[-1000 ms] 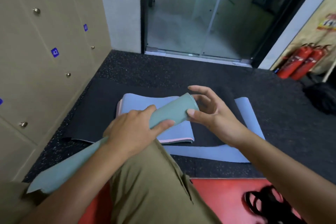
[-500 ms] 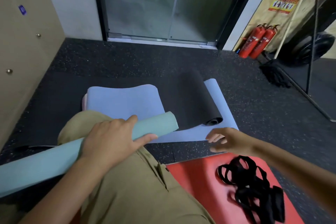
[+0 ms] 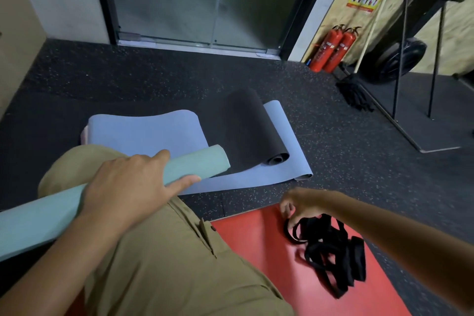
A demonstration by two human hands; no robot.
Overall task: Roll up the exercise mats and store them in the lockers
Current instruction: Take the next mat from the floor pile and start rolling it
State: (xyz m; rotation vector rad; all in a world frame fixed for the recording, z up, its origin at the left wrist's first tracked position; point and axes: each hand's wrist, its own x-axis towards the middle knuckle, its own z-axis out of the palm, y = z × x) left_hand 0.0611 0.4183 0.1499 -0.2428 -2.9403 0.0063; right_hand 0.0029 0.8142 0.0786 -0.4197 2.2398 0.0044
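A rolled teal mat (image 3: 38, 215) lies across my knee, and my left hand (image 3: 128, 187) grips it near its right end. My right hand (image 3: 300, 204) reaches down over the red mat (image 3: 256, 259) and pinches a loop of the tangled black straps (image 3: 331, 249). Beyond my knee a blue mat (image 3: 143, 131) lies on the floor, with a partly rolled black mat (image 3: 251, 126) on top of it. A sliver of the beige lockers (image 3: 15, 33) shows at the far left.
Glass doors (image 3: 200, 0) stand ahead. Two red fire extinguishers (image 3: 333, 49) lean by the wall at right, next to a black metal rack (image 3: 420, 64) and a dark heap (image 3: 356, 95). The floor is dark speckled rubber (image 3: 346, 149).
My right hand left the teal roll's end, swung down to the right and took hold of the black straps. The view turned right, away from the lockers. My left hand keeps its grip.
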